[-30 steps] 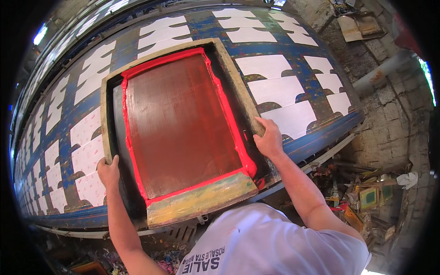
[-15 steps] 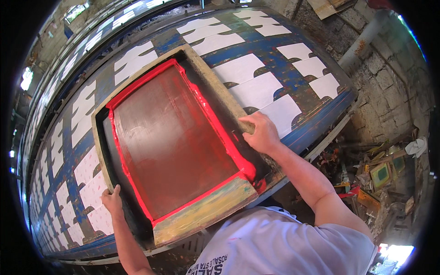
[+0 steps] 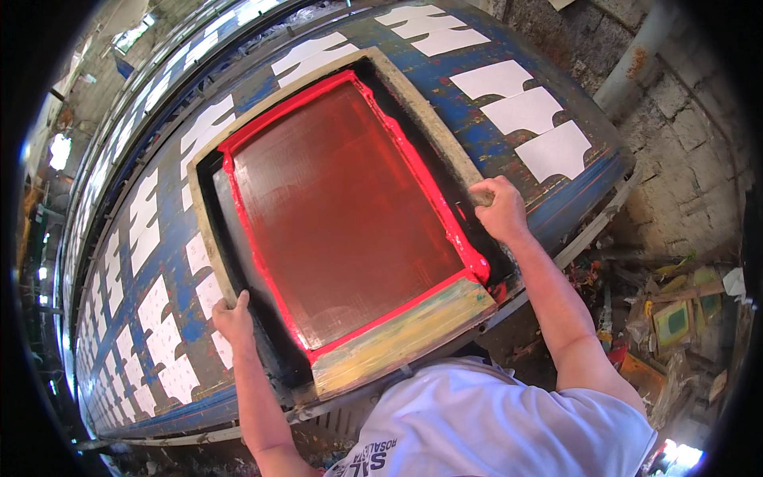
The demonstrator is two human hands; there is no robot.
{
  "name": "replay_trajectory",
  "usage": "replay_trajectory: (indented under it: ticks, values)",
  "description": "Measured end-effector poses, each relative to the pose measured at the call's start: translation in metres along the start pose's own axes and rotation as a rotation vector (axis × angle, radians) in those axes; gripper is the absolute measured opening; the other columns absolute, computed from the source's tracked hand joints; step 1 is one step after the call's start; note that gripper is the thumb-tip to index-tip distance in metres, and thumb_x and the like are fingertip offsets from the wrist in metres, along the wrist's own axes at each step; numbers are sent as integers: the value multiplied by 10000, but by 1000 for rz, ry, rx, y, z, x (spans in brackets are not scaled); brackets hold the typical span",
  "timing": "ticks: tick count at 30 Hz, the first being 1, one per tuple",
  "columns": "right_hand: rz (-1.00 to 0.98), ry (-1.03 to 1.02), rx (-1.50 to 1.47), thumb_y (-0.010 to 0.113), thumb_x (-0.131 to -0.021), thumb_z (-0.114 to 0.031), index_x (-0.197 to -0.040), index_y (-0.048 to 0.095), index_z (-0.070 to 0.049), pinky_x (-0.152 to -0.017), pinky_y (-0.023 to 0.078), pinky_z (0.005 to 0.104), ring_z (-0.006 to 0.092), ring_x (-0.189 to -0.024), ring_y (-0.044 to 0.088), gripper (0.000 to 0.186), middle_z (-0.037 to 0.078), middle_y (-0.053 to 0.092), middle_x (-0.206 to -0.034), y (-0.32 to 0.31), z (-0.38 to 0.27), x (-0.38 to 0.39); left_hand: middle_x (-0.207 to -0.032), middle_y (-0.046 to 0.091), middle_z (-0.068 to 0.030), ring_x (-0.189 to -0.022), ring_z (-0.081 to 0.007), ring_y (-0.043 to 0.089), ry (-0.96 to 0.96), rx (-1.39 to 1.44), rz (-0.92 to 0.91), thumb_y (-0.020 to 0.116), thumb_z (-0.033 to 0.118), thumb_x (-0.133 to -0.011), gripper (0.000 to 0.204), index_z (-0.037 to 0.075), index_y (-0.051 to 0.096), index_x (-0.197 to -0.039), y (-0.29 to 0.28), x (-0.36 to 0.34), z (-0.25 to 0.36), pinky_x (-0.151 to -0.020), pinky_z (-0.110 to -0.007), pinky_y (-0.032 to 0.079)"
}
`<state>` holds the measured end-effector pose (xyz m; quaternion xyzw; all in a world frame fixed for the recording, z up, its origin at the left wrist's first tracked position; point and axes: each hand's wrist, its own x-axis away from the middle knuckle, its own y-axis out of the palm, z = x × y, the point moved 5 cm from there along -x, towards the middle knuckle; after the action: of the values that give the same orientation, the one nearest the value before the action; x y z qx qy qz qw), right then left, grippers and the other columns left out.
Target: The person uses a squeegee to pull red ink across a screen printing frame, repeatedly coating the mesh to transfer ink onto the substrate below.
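Observation:
A large wooden-framed printing screen (image 3: 350, 215) lies over the table in front of me, tilted in view. Thick red ink (image 3: 413, 167) runs along the edges of its dark mesh. Across its near end sits a paint-stained wooden board (image 3: 405, 334). My left hand (image 3: 233, 318) grips the left side of the frame, thumb on top. On the right side, my right hand (image 3: 501, 208) is closed round a short wooden grip on the frame. Whether the screen rests flat on the cloth pieces under it cannot be seen.
White cut cloth pieces (image 3: 520, 111) lie in rows along the long blue-stained table (image 3: 469, 103). To the left, several pieces (image 3: 167, 342) carry small red prints. Beyond the table's right edge stand a block wall (image 3: 675, 119) and a heap of old frames and scraps (image 3: 675, 326).
Both hands have carried the screen to the right along the table. It now covers white pieces that lay to its right, and more of the printed pieces show at its left.

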<state>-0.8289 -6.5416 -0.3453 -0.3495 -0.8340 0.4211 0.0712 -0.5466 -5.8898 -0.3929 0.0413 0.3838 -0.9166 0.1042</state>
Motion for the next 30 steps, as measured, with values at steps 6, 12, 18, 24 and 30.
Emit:
replay_trajectory:
  ticks: [6,12,18,24,30]
  values:
    - [-16,38,-20,837,-803,-17,-1161,865,-145,-1061,604,492,388,-1214,735,382,146,753,-1199,-39,75,-41,-1068,726,-202,-1011,-382,698,17,-90,-16,987,328,-870,455,-69,817,-1016,52,51,62,-953,-513,548]
    - [-10,33,-39,831,-812,-22,-1182,862,-145,-1067,606,477,389,-1212,743,390,131,761,-1218,-61,106,-59,-1138,747,-224,-1092,-406,723,-14,-142,-15,977,329,-877,459,-51,846,-1098,75,80,107,-1015,-515,557]
    - [-50,2,-53,860,-853,-39,-1225,843,-114,-1075,600,487,403,-1221,740,380,152,752,-1240,-61,125,-67,-1200,757,-283,-1136,-465,719,3,-222,55,981,441,-856,625,-93,823,-1141,80,88,124,-1049,-529,559]
    - [-26,-339,187,917,-893,-81,-1409,778,-83,-1222,513,554,447,-1454,610,534,209,662,-1555,-81,66,-27,-1183,775,-289,-1158,-485,733,27,-307,49,953,438,-850,565,-65,830,-1076,86,92,126,-1044,-546,578]
    - [-679,-784,-116,954,-815,-80,-1399,797,-106,-1177,546,575,405,-1368,694,605,167,727,-1498,-71,-48,116,-1238,767,-256,-1202,-462,740,0,-318,15,946,457,-859,588,-62,831,-1111,92,94,130,-1056,-543,593]
